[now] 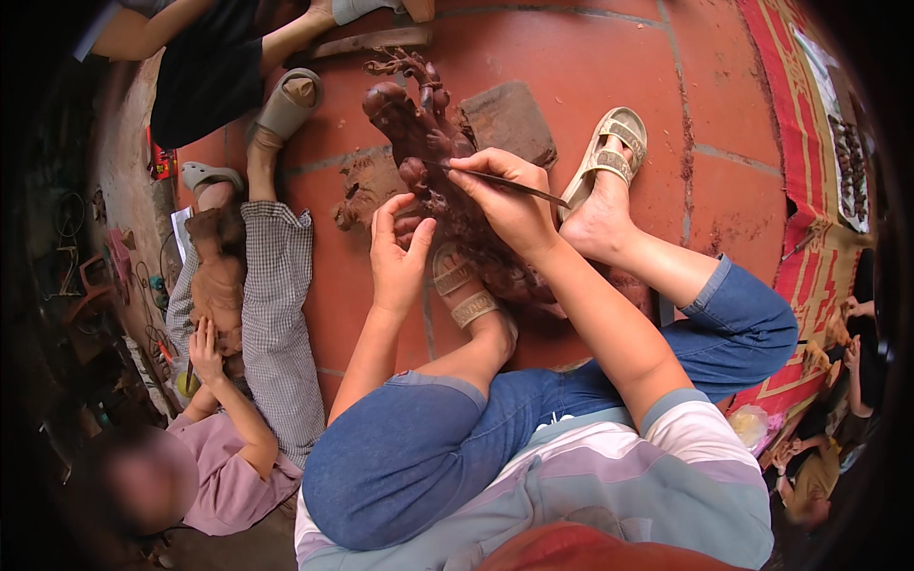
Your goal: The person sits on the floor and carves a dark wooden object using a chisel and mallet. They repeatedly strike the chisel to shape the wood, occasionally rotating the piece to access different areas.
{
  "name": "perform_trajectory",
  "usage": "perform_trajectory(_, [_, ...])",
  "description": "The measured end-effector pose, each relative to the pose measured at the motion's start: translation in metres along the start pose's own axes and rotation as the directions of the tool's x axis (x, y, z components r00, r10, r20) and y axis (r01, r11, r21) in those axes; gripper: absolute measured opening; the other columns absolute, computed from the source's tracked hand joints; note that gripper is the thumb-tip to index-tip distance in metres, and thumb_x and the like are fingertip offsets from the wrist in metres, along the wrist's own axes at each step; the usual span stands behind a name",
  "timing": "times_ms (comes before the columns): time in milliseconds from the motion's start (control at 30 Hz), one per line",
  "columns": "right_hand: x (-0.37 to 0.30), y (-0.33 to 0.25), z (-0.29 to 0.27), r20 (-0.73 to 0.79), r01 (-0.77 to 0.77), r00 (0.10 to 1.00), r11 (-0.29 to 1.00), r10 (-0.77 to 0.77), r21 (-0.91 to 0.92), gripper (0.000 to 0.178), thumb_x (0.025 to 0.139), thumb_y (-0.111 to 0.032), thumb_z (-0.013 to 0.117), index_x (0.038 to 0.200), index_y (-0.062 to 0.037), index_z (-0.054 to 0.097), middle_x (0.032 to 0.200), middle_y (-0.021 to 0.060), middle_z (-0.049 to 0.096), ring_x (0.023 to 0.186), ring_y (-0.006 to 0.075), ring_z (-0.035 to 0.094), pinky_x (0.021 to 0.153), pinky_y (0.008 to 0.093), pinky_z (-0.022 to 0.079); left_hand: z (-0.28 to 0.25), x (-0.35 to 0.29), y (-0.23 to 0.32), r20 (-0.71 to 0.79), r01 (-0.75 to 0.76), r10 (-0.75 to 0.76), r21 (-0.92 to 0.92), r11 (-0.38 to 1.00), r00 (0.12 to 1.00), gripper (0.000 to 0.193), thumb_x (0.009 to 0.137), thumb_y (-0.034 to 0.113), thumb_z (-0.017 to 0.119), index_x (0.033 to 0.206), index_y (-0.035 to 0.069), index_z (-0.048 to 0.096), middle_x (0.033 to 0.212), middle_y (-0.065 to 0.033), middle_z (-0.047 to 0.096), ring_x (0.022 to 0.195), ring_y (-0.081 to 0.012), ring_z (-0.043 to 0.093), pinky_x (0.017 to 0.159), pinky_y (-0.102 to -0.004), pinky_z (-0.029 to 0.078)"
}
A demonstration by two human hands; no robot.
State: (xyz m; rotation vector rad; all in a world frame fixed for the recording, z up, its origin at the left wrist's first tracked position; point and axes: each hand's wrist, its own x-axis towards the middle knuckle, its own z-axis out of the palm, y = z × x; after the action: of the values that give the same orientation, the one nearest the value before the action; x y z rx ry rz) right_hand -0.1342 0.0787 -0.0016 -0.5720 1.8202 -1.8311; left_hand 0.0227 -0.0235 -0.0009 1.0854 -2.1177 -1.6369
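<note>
A dark reddish-brown wood carving (419,128) with rounded knobs and twisting branch-like parts lies between my feet. My right hand (509,195) is closed round a slim dark tool (524,187), perhaps a file. The tool's far end meets the carving near a round knob (412,171); its back end sticks out past my knuckles. My left hand (400,252) is beside the carving's left side, thumb apart from the bent fingers and nothing held in it. Whether its fingertips touch the wood, I cannot tell. My forearms hide part of the carving's near end.
Wooden blocks (514,124) lie by the carving on the red tile floor (714,95). My sandalled feet flank it. At left, a person in checked trousers (276,314) holds a lighter wood figure (217,285). A red patterned mat (795,143) lies at right, with more people beyond.
</note>
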Motion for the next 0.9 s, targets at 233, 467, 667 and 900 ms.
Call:
perform_trajectory(233, [0.004,-0.015,0.003,-0.034,-0.038,0.999,0.999,0.038,0.008,0.010,0.083,-0.008,0.072,0.091,-0.0013,0.072,0.079,0.0067,0.071,0.069,0.0077,0.064,0.061,0.0249,0.049,0.003,0.001,0.002,-0.024,-0.021,0.021,0.020,1.000,0.999,0.039,0.090,0.009,0.069,0.125,0.005,0.054,0.117,-0.0054,0.056,0.092,-0.0142,0.061,0.079,-0.0268,0.052])
perform_trajectory(467, [0.012,-0.015,0.004,-0.107,-0.060,0.993,0.998,0.056,-0.032,0.009,0.085,-0.010,0.070,0.086,-0.0019,0.068,0.070,0.0055,0.066,0.065,0.0098,0.060,0.058,0.0279,0.046,-0.005,0.006,0.018,0.115,0.290,-0.267,-0.322,0.901,0.957,0.030,0.096,0.016,0.064,0.121,0.000,0.058,0.093,-0.0069,0.068,0.076,-0.0121,0.065,0.067,-0.0239,0.054])
perform_trajectory(667, [0.009,-0.015,0.007,-0.057,-0.198,0.976,0.966,0.210,0.165,0.010,0.082,-0.013,0.071,0.086,-0.0039,0.068,0.068,0.0058,0.065,0.061,0.0138,0.060,0.057,0.0291,0.046,-0.007,0.006,0.012,0.117,0.307,-0.283,-0.384,0.871,0.952,0.031,0.099,0.018,0.060,0.122,-0.002,0.055,0.099,-0.0128,0.069,0.075,-0.0133,0.066,0.066,-0.0245,0.056])
perform_trajectory(900, [0.012,-0.008,0.011,-0.120,-0.033,0.993,0.995,0.021,-0.094,0.009,0.082,-0.012,0.070,0.087,-0.0050,0.066,0.069,0.0081,0.064,0.062,0.0160,0.062,0.058,0.0310,0.047,0.004,0.005,0.040,0.435,0.560,-0.361,-0.542,0.626,0.825,0.044,0.101,0.024,0.054,0.136,-0.001,0.047,0.121,-0.0171,0.063,0.099,-0.0210,0.067,0.085,-0.0330,0.056])
